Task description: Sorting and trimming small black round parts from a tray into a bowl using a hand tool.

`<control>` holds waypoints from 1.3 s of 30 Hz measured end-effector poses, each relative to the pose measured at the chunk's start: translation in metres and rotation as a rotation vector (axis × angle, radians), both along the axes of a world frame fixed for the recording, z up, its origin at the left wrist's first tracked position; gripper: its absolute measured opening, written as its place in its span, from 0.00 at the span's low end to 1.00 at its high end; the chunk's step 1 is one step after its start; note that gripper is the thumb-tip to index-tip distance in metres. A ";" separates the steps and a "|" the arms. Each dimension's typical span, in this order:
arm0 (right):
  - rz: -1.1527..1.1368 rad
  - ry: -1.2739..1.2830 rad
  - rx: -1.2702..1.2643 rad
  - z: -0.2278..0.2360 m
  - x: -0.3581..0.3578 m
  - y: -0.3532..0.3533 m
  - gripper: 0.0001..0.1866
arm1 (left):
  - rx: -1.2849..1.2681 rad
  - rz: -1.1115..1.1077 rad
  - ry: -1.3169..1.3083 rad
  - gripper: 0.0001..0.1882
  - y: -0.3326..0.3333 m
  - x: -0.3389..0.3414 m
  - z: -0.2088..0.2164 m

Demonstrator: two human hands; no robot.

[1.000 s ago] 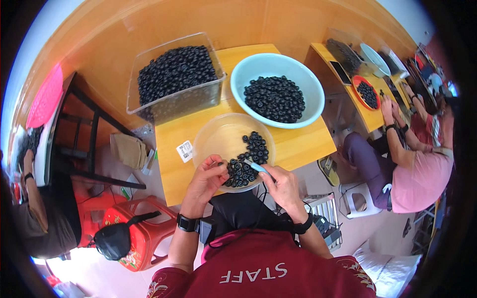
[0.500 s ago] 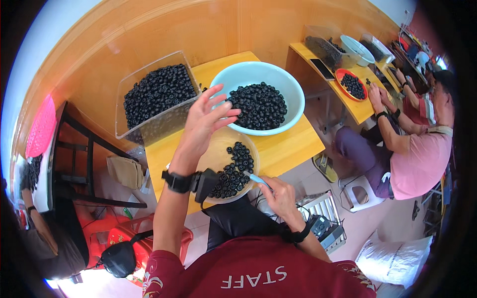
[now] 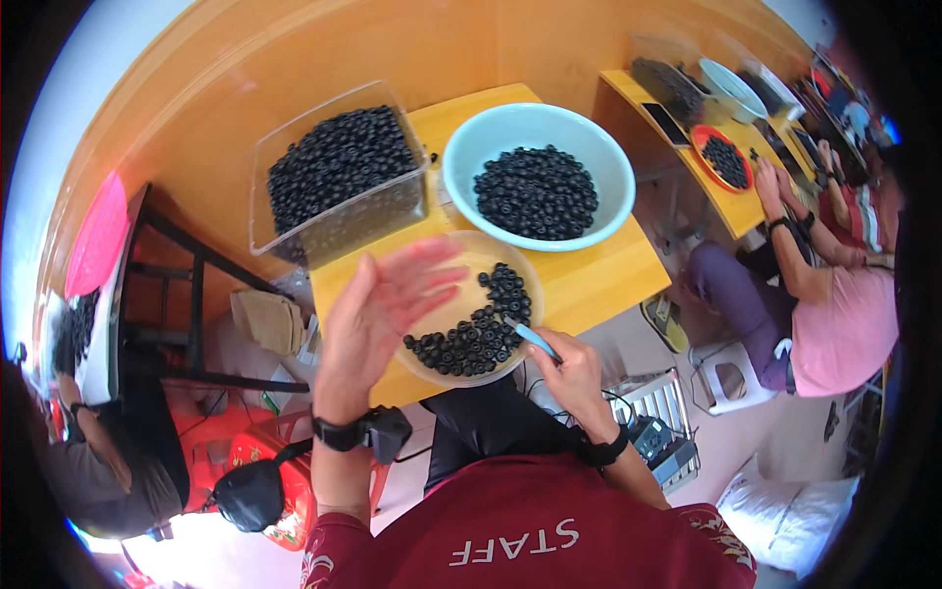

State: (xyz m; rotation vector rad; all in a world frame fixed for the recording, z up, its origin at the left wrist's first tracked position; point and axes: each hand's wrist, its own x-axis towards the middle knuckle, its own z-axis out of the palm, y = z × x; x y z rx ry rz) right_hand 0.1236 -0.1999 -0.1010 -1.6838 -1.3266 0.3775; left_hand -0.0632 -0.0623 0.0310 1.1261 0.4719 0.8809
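Observation:
My left hand (image 3: 376, 309) is held above the left part of a shallow pale round dish (image 3: 491, 250), fingers apart and a little blurred, with nothing in it. In the dish lie many small black round pieces with holes, like beads (image 3: 469, 346), heaped along its right and near sides. At the dish's right edge my right hand (image 3: 571, 381) is closed around the light blue handle of a slim tool (image 3: 535, 340). The tool's tip reaches in among the beads, so its kind cannot be made out. Behind the dish stands a light blue basin (image 3: 616, 162) holding more beads.
A clear plastic bin (image 3: 378, 218) full of black beads stands at the table's (image 3: 579, 290) back left. To the right, a person in pink (image 3: 844, 329) sits at another table with a red plate (image 3: 698, 137). A black metal frame (image 3: 196, 304) is at left.
My left hand has come down and nearer, from beside the blue basin to over the dish. The right hand still holds the tool; the beads in the dish now spread further left.

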 end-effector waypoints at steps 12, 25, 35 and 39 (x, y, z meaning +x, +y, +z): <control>0.018 -0.027 -0.027 0.003 -0.003 0.003 0.10 | -0.319 -0.286 -0.146 0.38 0.004 -0.008 -0.027; 0.053 -0.060 -0.116 0.010 -0.003 -0.002 0.10 | 0.873 0.743 0.144 0.21 -0.035 -0.013 0.055; 0.088 -0.107 0.029 0.002 -0.008 0.001 0.11 | 1.008 0.685 -0.119 0.23 -0.053 0.009 0.062; 0.083 -0.114 0.010 0.007 -0.011 0.000 0.11 | 1.078 0.686 -0.176 0.23 -0.057 0.005 0.067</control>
